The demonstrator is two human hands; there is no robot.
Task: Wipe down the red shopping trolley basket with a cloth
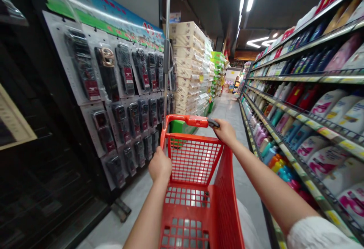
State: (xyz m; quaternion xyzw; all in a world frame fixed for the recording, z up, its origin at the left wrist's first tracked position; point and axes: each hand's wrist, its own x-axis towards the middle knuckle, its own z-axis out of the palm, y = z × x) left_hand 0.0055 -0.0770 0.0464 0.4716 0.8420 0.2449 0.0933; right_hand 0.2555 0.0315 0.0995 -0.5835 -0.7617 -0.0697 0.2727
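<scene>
A red plastic shopping cart (224, 188) with a grid back panel stands in front of me, and nothing shows in its basket. My left hand (160, 164) is wrapped round the cart's left side edge, below the bend of the red handle (196, 120). At the handle's right end, my right hand (224, 132) is closed round the corner, with a dark grey part (213, 123) showing by its fingers. Both forearms reach forward over the cart, the left one along its left side.
Packaged belts (124, 68) hang on a rack to the left, close to the cart, with a metal pole (167, 21) beside them. Stacked cream packages (187, 66) stand beyond. Shelves of bottles (327, 158) line the right. A grey tiled aisle (226, 108) runs ahead.
</scene>
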